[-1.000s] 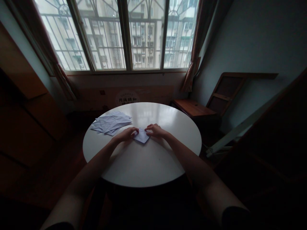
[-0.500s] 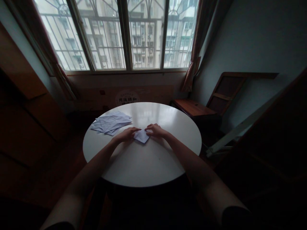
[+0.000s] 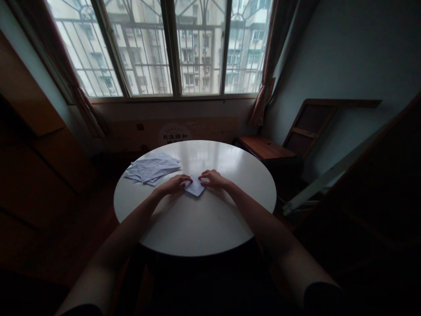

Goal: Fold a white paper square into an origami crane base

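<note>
A small folded sheet of paper (image 3: 195,188) lies on the white round table (image 3: 197,228), one corner pointing toward me. My left hand (image 3: 176,183) is closed on its left edge, thumb and fingers at the paper. On the opposite side my right hand (image 3: 213,179) grips the upper right edge between thumb and fingers. Parts of the paper's sides are hidden under the fingertips. To the left of my hands, a loose pile of creased papers (image 3: 153,168) rests on the table.
Beyond the table stand a barred window (image 3: 200,52) and a long printed cardboard panel (image 3: 210,127). A wooden chair (image 3: 266,147) is at the back right. Wooden cabinets (image 3: 39,166) line the left side.
The fingers of my left hand have shifted very slightly left along the paper. My right hand, the folded sheet and the pile look the same.
</note>
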`<state>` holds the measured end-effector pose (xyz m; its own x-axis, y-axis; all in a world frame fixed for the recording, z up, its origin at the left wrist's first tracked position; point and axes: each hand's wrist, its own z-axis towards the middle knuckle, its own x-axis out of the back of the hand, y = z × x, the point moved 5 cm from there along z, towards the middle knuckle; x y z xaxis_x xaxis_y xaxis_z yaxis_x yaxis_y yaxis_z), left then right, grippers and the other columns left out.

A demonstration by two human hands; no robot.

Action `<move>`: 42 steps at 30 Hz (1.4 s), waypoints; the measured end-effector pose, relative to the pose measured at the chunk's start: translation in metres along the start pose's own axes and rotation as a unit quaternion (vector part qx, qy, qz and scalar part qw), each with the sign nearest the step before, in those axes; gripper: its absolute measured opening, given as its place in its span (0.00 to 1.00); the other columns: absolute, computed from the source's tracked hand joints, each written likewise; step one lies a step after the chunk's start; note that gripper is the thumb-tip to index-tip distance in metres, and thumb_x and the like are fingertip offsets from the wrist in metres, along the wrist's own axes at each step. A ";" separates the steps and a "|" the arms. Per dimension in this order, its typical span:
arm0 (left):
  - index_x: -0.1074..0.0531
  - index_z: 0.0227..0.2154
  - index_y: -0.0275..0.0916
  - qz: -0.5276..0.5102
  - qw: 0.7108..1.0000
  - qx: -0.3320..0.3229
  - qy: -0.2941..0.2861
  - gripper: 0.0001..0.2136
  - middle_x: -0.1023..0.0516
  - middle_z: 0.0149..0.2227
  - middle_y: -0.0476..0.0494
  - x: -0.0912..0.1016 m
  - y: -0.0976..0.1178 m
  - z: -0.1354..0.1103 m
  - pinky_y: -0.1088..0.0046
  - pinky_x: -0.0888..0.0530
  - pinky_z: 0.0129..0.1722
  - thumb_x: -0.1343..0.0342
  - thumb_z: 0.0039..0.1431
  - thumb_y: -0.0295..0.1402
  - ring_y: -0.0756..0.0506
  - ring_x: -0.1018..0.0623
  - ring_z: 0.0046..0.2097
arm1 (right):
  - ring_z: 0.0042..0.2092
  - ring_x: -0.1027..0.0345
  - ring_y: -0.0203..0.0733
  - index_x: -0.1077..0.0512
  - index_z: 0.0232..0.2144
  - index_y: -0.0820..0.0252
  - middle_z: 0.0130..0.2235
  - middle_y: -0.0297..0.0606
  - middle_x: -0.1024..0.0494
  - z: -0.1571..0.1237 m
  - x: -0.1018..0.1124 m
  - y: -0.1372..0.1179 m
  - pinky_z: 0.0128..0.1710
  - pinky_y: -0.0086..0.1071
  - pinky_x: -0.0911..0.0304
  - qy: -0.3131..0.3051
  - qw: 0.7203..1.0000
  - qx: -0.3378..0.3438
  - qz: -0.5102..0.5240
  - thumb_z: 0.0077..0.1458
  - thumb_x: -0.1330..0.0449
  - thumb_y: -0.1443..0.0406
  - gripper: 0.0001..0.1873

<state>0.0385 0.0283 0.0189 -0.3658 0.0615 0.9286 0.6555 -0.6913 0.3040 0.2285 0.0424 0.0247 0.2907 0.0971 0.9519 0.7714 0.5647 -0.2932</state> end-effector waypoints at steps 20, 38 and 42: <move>0.27 0.48 0.39 -0.006 1.000 -0.014 -0.003 0.17 0.25 0.51 0.40 0.003 0.006 -0.002 0.65 0.30 0.54 0.51 0.57 0.26 0.43 0.26 0.51 | 0.57 0.38 0.55 0.26 0.51 0.50 0.57 0.41 0.29 0.002 -0.002 0.002 0.55 0.44 0.44 0.002 1.000 0.004 -0.003 0.55 0.40 0.56 0.21; 0.27 0.47 0.40 -0.020 1.000 -0.020 0.005 0.14 0.24 0.49 0.39 0.002 0.007 -0.002 0.67 0.29 0.51 0.49 0.59 0.31 0.43 0.25 0.49 | 0.56 0.37 0.54 0.26 0.51 0.50 0.56 0.41 0.29 0.002 -0.002 0.004 0.55 0.44 0.44 0.009 1.000 0.012 -0.005 0.55 0.40 0.56 0.20; 0.27 0.47 0.40 -0.022 0.999 -0.023 0.009 0.14 0.24 0.49 0.40 0.000 0.004 -0.001 0.67 0.29 0.51 0.49 0.59 0.31 0.43 0.25 0.48 | 0.57 0.37 0.54 0.25 0.50 0.50 0.56 0.41 0.28 0.001 -0.001 0.002 0.55 0.43 0.44 0.008 1.000 0.010 -0.009 0.55 0.40 0.56 0.20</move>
<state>0.0402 0.0251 0.0203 -0.4054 0.0805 0.9106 0.6071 -0.7210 0.3341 0.2286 0.0444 0.0231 0.2866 0.0731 0.9552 0.7651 0.5826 -0.2742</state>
